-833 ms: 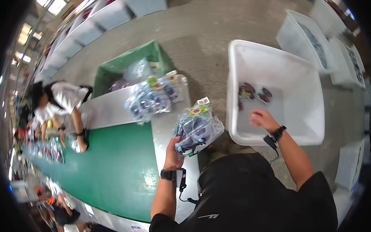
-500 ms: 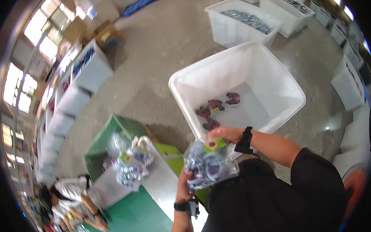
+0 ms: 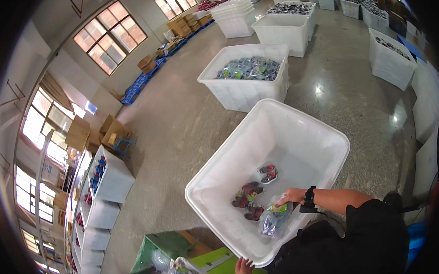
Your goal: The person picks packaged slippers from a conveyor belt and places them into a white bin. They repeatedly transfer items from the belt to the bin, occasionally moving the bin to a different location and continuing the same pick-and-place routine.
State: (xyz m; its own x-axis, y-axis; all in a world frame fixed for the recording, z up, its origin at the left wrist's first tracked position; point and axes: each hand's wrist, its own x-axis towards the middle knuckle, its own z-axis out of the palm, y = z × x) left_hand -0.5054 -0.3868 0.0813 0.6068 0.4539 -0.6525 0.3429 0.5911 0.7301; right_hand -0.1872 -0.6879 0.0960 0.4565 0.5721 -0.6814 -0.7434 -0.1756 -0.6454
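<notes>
My right hand [image 3: 292, 196] reaches down inside a large white plastic bin [image 3: 321, 135]. It grips the top of a clear plastic bag [image 3: 274, 225] with grey-purple contents, probably shoes, and a green label. The bag hangs low in the bin; whether it touches the floor of it I cannot tell. Beside the bag lie red-and-black small shoes, among them one pair [image 3: 268, 173] farther in and others [image 3: 246, 195] along the left wall. My left hand [image 3: 244, 270] has its fingers hooked over the bin's near rim.
At the lower left, a green container [image 3: 152, 250] holds more bagged items [image 3: 176, 271], next to a bright green panel [image 3: 217, 262]. Beyond my bin stands a white bin [image 3: 240, 96] full of bagged goods. Stocked white bins [image 3: 114, 177] line the left side; another [image 3: 391, 63] stands at the right.
My right hand has carried the bag from in front of my body down into the bin. My left hand has let go of the bag and moved to the rim. The view has shifted.
</notes>
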